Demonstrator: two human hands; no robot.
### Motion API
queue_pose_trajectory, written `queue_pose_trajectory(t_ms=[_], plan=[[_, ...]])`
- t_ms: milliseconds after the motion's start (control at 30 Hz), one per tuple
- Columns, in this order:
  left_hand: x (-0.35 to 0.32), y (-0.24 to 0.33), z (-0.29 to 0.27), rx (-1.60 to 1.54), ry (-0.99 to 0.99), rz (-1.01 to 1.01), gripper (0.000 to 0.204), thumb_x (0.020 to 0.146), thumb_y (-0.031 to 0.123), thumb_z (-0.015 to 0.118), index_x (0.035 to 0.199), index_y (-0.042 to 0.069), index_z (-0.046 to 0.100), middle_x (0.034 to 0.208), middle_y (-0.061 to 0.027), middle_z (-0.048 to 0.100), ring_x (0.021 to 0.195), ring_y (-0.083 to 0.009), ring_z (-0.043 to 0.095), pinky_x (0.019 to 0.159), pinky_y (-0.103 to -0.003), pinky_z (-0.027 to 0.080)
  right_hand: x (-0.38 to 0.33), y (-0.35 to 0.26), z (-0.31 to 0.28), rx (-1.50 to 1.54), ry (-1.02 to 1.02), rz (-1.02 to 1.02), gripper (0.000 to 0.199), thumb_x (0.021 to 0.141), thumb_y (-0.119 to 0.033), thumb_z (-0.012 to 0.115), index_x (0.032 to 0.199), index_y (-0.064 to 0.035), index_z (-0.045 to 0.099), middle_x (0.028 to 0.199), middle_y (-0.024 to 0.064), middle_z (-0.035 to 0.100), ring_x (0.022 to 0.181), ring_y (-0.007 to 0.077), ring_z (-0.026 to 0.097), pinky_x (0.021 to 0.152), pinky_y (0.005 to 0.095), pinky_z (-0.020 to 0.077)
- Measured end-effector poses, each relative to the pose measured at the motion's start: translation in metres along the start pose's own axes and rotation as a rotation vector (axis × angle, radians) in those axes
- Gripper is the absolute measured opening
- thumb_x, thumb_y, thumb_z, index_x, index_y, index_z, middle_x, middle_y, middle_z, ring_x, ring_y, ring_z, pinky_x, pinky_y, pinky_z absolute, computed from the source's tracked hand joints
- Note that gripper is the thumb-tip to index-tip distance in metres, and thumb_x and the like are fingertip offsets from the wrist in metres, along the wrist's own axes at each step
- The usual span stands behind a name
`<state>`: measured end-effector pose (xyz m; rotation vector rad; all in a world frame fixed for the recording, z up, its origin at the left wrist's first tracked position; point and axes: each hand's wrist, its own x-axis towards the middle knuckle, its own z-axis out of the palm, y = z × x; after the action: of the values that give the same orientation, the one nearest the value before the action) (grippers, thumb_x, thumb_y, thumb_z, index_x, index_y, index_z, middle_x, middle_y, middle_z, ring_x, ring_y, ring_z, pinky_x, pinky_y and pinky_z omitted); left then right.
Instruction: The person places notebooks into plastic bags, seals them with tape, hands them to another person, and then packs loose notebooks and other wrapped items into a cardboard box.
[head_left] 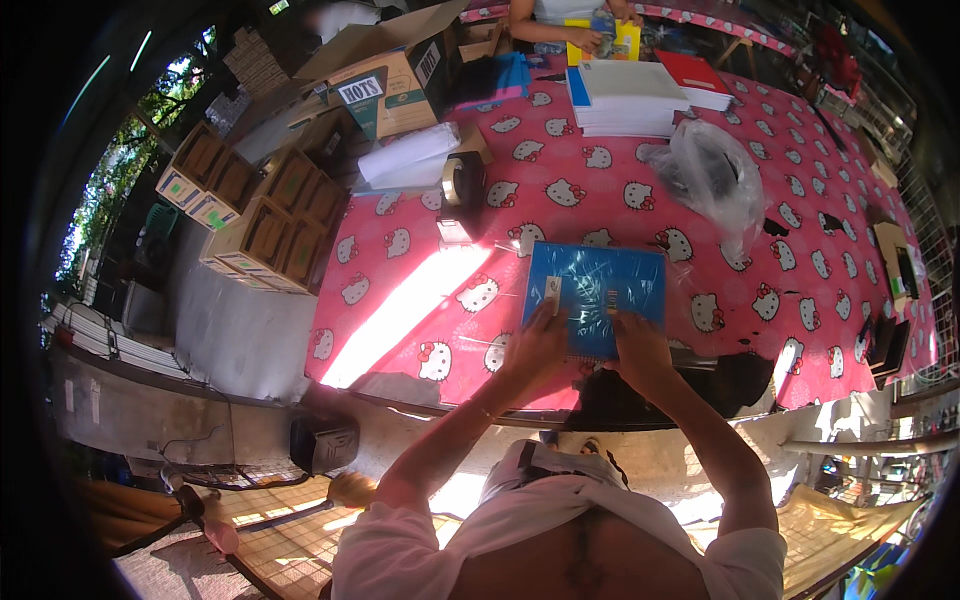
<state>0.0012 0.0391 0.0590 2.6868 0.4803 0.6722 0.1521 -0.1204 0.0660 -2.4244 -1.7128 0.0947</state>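
Evidently both hands, loosely curled, touch the blue notebook (yellowish lettering, pale label), grip unclear.

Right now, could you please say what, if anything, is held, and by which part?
The left hand is on the near left corner of the blue notebook, the right hand on its near right; whether they grip it cannot be told.

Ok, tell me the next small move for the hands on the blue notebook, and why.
Probably, with the left hand, press lightly up along the small pale label on the blue notebook. That hand lies at the label's lower end, while the right hand is at the notebook's lower right, where it could steady it. Whether the label is stuck down is unclear.
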Motion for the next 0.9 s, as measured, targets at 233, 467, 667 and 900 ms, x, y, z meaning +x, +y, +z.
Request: queue_pose_trajectory(t_ms=[233, 467, 667, 900], plan=[[0.049, -0.233, -0.068, -0.077, 0.461, -0.351, 0.034, 0.091, 0.023, 0.066, 0.116, 0.0, 0.066, 0.109, -0.0205, 0.069, 0.092, -0.0347, 0.069, 0.08, -0.041, 0.056, 0.002, -0.015, -0.022, -0.081, 0.012, 0.008, 0.075, 0.058, -0.038, 0.089, 0.118, -0.0013, 0.061, 0.119, 0.0082, 0.055, 0.117, 0.031, 0.053, 0.103, 0.0476, 0.0381], [0.112, -0.297, -0.081, -1.165, -0.005, -0.937, 0.012, 0.089, 0.017, 0.072, 0.092, 0.009, 0.065, 0.077, 0.0027, 0.054, 0.069, -0.0119, 0.055, 0.08, -0.043, 0.059, 0.003, -0.019, -0.021, -0.111, 0.044, -0.029, 0.076, 0.059, -0.036, 0.089, 0.121, -0.0016, 0.06, 0.121, 0.01, 0.055, 0.116, 0.0263, 0.055, 0.102, 0.0489, 0.0393], [0.051, -0.252, -0.038, -1.284, 0.44, -0.967, 0.008, 0.089, 0.014, 0.065, 0.094, 0.009, 0.068, 0.088, -0.0036, 0.066, 0.074, -0.0161, 0.062, 0.07, -0.034, 0.058, -0.002, -0.017, -0.024, -0.034, 0.052, -0.011, 0.076, 0.058, -0.035, 0.089, 0.119, -0.0019, 0.06, 0.115, 0.0092, 0.056, 0.111, 0.0257, 0.059, 0.1, 0.0454, 0.0413], [0.117, -0.212, -0.081, 0.398, 0.012, -0.701, 0.032, 0.085, 0.026, 0.05, 0.079, 0.002, 0.07, 0.084, -0.0241, 0.071, 0.084, -0.0441, 0.07, 0.076, -0.052, 0.056, -0.005, 0.0, -0.021, -0.007, 0.07, 0.017, 0.075, 0.059, -0.034, 0.089, 0.12, -0.0023, 0.06, 0.112, 0.0098, 0.056, 0.106, 0.026, 0.061, 0.095, 0.0423, 0.0434]])
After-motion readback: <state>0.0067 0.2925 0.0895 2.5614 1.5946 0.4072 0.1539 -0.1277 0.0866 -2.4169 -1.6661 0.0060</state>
